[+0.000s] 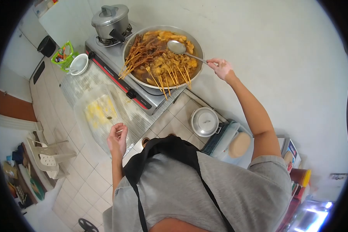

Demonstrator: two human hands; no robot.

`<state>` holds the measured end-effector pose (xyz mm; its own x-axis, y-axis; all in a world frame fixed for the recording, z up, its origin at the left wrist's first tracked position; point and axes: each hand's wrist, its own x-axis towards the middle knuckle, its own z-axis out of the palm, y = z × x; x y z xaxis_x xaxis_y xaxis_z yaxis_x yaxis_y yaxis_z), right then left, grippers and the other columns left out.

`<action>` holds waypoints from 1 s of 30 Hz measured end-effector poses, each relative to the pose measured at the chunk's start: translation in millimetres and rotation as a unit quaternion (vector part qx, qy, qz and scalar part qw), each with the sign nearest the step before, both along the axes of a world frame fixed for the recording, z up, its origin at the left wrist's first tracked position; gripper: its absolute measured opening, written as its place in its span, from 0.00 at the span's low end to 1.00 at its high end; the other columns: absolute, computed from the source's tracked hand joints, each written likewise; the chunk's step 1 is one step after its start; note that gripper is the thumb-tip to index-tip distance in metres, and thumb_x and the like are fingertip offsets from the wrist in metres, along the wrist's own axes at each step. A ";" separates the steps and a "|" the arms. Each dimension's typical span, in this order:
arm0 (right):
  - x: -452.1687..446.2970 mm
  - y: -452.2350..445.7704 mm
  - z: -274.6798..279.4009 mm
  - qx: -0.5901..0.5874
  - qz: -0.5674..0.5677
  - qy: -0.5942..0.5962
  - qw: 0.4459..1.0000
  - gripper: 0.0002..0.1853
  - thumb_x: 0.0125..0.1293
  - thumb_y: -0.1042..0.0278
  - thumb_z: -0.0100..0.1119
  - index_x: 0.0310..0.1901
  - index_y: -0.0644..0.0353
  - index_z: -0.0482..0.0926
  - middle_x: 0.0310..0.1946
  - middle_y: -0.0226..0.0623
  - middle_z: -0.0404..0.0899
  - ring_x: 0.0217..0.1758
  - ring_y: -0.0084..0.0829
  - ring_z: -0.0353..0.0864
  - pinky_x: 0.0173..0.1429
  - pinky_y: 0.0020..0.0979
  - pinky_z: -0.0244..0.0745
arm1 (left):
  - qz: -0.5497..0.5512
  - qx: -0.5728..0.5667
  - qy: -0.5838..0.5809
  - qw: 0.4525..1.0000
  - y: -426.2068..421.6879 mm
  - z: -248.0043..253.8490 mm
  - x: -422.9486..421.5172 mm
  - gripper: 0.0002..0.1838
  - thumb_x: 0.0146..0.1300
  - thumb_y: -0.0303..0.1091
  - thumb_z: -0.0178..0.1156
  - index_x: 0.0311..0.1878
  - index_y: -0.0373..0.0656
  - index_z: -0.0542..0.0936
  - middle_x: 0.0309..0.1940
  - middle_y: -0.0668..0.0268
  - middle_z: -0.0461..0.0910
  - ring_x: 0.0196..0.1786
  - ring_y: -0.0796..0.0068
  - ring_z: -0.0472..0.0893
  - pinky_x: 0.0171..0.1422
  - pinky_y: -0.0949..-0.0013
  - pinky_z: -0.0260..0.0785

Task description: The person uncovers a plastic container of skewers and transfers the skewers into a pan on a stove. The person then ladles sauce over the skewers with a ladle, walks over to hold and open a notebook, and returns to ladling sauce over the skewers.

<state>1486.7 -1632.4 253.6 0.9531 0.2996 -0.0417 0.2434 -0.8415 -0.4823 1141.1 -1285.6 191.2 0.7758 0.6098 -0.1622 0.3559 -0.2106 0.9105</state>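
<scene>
My right hand (221, 69) is closed around the handle of a metal serving spoon (176, 47). The spoon's bowl is over the stew in a wide metal pan (202, 63), close to its far right side. Brown sauce, chunks of meat (164, 63) and several skewers (137, 58) fill the pan, with sticks leaning over the near and left rim. My left hand (118, 139) hovers beside a clear plastic container (81, 116) with yellowish residue and a small dark bit in it. Its fingers are loosely bent and apart, with nothing visible in them.
The pan sits on a two-burner gas stove (104, 65), beside a lidded pot (110, 23) with a black handle. A white bowl (79, 64) and green basket (65, 58) stand left. Below right are a lidded pot (205, 122) and a plastic bin (220, 143).
</scene>
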 end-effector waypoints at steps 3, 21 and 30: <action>7.5 2.2 -6.9 -0.012 0.012 0.005 1.000 0.16 0.66 0.52 0.55 0.48 0.49 0.84 0.44 0.44 0.83 0.51 0.43 0.80 0.58 0.38 0.73 | 0.000 -0.015 -0.002 1.000 0.9 -2.9 -0.6 0.16 0.63 0.36 0.63 0.50 0.38 0.78 0.42 0.63 0.82 0.40 0.75 0.80 0.43 0.71 0.73; -19.3 23.8 32.2 -0.010 0.038 -0.016 0.999 0.18 0.67 0.51 0.52 0.49 0.52 0.83 0.43 0.46 0.83 0.48 0.46 0.81 0.56 0.39 0.74 | -0.003 0.146 -0.141 0.979 39.3 27.6 142.8 0.20 0.62 0.40 0.64 0.53 0.39 0.77 0.48 0.55 0.80 0.46 0.65 0.82 0.49 0.64 0.75; -34.4 52.5 44.1 -0.034 0.034 -0.163 0.985 0.17 0.69 0.52 0.51 0.53 0.47 0.81 0.40 0.42 0.84 0.44 0.42 0.82 0.50 0.39 0.77 | -0.070 0.388 -0.190 0.899 58.3 23.2 207.6 0.16 0.61 0.40 0.63 0.50 0.43 0.81 0.51 0.54 0.78 0.55 0.54 0.75 0.61 0.59 0.66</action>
